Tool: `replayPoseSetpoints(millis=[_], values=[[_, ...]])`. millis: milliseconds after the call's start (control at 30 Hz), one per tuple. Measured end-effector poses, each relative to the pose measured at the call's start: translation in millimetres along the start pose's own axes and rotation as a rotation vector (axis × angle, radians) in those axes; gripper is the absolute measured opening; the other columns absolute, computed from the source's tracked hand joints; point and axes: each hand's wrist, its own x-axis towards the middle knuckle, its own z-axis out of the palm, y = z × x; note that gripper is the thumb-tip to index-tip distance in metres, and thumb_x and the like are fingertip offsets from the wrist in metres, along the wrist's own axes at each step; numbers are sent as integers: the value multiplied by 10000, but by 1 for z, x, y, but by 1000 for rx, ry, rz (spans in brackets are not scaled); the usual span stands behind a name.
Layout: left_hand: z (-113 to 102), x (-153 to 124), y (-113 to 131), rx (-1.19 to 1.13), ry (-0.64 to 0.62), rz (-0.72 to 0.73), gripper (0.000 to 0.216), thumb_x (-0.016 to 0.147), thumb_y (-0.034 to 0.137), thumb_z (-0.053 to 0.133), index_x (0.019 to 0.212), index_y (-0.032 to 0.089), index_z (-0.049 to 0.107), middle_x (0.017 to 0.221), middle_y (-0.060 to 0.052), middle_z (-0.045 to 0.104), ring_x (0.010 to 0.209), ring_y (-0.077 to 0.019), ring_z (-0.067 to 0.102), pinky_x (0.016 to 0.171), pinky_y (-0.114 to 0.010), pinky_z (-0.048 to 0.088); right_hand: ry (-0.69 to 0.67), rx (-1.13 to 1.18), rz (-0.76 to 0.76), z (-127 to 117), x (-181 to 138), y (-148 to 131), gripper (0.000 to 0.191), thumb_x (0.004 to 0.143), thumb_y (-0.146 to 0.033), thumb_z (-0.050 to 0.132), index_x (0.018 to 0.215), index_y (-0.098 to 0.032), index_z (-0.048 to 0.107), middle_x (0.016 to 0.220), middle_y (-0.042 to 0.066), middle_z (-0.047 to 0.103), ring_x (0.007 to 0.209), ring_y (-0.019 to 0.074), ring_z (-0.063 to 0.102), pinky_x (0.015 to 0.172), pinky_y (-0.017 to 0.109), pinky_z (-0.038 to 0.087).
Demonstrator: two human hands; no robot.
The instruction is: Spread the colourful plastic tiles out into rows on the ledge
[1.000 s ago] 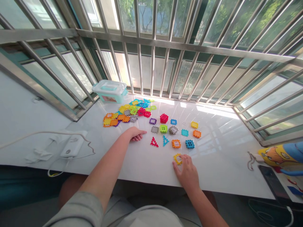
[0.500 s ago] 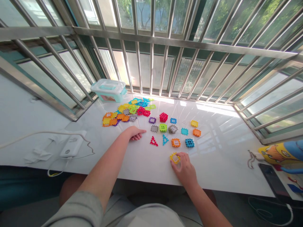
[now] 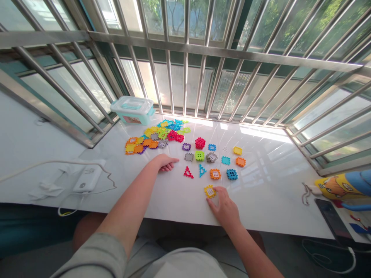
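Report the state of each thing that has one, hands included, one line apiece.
Yellow tile: white lattice in its frame
Left hand: index finger extended, others curled
Right hand: thumb and fingers at that tile's edge; grip unclear
Storage box: lid on
Tile pile: loose, overlapping
Red triangle: apart from the pile
Phone: lying flat

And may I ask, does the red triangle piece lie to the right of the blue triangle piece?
No, the red triangle piece lies to the left of the blue triangle piece.
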Motion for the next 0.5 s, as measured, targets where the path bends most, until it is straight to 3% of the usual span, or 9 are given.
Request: replayPoseSetpoints(millis=[167,500], values=[[0,3,-2,-15,-16,18,664,588,828,788,723,186,685,623,-70,679,492,-148,601,439,-243,436,31,-7,9,2,0,-2,361,985,-434,544,1293,-247,559,1301,100,627,1071,228,685,714,293,576],[1,7,-4,4,-11,37,690,585,860,758,715,187,680,605,-73,673,478,-156,591,437,-255,432,96,81,-12,2,2,2,344,980,-443,574,1251,-231,553,1255,107,648,1119,230,667,777,288,563]])
